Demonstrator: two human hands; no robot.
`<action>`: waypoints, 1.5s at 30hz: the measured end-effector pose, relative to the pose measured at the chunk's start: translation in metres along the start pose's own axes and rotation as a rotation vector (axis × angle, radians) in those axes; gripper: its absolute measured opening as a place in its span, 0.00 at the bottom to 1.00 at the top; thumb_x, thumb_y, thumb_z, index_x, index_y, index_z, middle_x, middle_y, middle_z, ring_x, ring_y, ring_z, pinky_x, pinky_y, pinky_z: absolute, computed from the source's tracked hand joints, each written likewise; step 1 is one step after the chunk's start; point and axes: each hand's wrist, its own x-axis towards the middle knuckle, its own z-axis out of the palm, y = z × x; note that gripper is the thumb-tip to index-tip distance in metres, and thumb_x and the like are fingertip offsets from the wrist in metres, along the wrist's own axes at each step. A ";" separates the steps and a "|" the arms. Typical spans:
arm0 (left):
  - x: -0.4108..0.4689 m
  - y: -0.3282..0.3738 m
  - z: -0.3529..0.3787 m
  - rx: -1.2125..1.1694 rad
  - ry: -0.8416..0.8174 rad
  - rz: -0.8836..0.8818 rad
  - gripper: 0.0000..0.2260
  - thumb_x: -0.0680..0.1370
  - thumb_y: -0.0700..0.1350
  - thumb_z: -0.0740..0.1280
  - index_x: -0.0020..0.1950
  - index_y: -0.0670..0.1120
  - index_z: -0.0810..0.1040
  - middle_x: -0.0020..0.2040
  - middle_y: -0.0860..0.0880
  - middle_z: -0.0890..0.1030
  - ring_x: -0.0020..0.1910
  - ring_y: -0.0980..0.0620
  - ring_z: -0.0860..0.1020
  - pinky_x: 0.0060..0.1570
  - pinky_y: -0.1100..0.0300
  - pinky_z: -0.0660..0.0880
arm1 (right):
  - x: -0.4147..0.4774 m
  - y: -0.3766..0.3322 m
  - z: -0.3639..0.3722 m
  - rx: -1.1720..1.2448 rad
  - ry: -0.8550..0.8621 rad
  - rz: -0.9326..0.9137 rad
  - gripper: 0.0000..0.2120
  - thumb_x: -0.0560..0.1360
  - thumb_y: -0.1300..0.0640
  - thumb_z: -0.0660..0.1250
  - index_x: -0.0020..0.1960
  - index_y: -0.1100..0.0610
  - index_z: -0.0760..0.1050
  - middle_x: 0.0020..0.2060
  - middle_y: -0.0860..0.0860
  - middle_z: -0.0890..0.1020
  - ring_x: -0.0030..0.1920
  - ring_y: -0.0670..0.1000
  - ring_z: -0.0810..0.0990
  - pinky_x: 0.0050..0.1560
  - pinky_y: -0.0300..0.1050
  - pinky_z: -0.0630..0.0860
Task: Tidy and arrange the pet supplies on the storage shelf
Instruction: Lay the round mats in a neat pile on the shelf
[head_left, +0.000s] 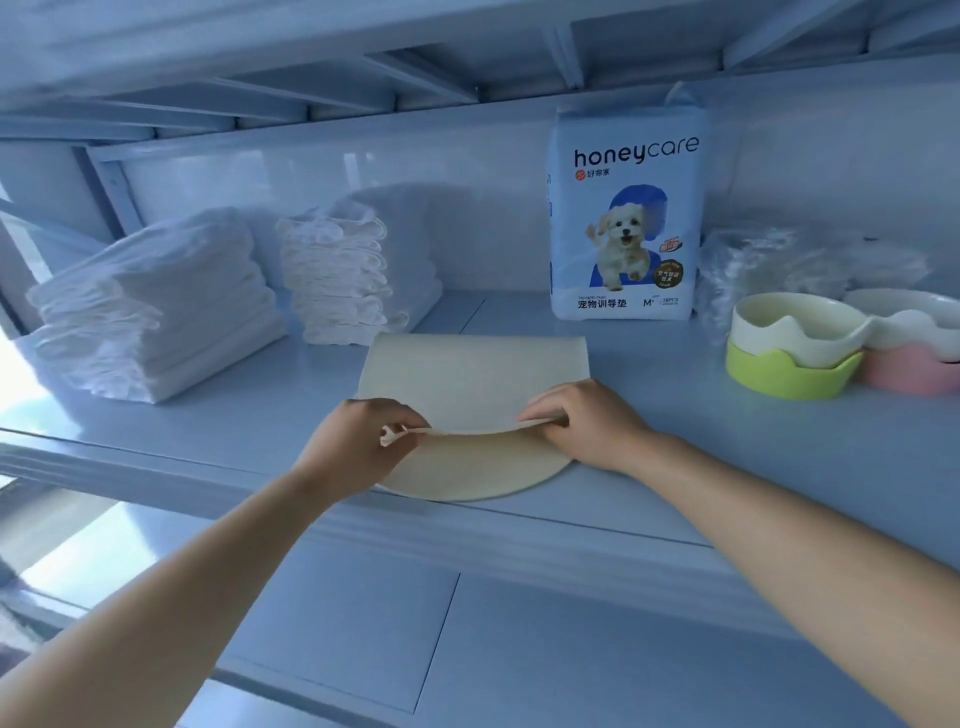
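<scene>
I note cream mat (467, 379) on shelf (727, 467), near front lip, doubled over on itself. Left hand (358, 441) pinches left end of upper layer's near edge; right hand (582, 421) pinches right end. Judgement: mat thin, limp, light, not fragile; best taken at edge ends. Fingertips under flap hidden. Clear plastic heap (779, 260) behind bowls (795, 343) unidentifiable.

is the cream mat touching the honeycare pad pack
Apart. In the head view a strip of bare shelf shows between the far edge of the cream mat and the base of the honeycare pad pack.
</scene>
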 end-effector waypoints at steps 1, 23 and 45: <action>-0.004 0.001 -0.001 -0.010 0.011 0.000 0.07 0.73 0.42 0.69 0.44 0.54 0.83 0.38 0.64 0.79 0.39 0.63 0.77 0.45 0.61 0.76 | -0.004 -0.003 -0.001 0.013 0.010 0.000 0.13 0.71 0.61 0.64 0.52 0.49 0.82 0.52 0.44 0.83 0.55 0.45 0.79 0.55 0.39 0.73; -0.026 0.007 -0.014 0.033 -0.273 0.104 0.19 0.73 0.55 0.69 0.63 0.55 0.77 0.64 0.61 0.74 0.63 0.62 0.70 0.58 0.78 0.58 | -0.041 -0.032 0.000 0.103 -0.091 0.105 0.17 0.63 0.40 0.75 0.49 0.45 0.83 0.59 0.42 0.79 0.52 0.32 0.75 0.59 0.31 0.69; 0.036 -0.033 0.001 -0.042 -0.193 0.042 0.07 0.74 0.50 0.69 0.52 0.57 0.81 0.52 0.62 0.79 0.54 0.58 0.77 0.57 0.60 0.72 | 0.016 -0.015 -0.005 0.051 0.021 0.150 0.15 0.70 0.47 0.72 0.55 0.51 0.81 0.57 0.45 0.81 0.60 0.41 0.75 0.62 0.33 0.66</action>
